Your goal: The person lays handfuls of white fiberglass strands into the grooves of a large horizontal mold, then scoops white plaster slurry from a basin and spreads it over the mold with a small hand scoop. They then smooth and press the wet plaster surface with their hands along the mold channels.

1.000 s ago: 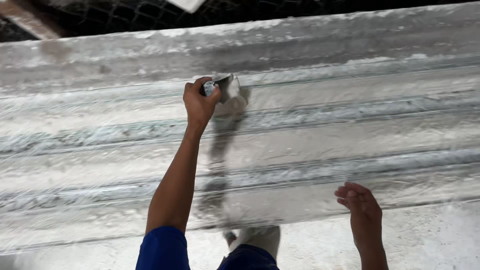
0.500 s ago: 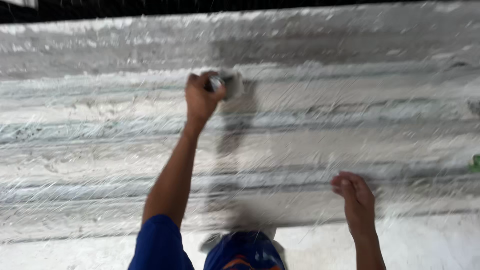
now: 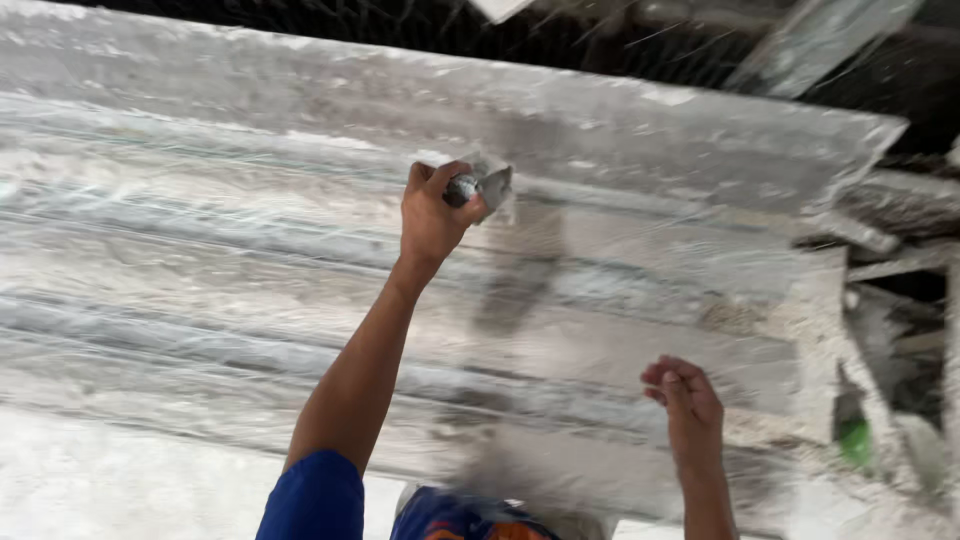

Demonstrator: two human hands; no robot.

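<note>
My left hand is closed around the handle of a small scraper, whose metal blade presses on an upper ridge of a long white plaster moulding. This arm, in a blue sleeve, stretches up across the ridged surface. Lower down, my right hand rests with curled fingers on a lower ridge and holds nothing. The picture is blurred by motion.
The moulding ends at the right, where rough broken plaster pieces lie. A small green thing sits beside that end. Dark wire mesh runs along the top. A flat white surface lies at the lower left.
The view has swung to the right, so the moulding's right end and the rubble now show. My left hand still holds the scraper on the upper ridge; my right hand stays on the lower ridge.
</note>
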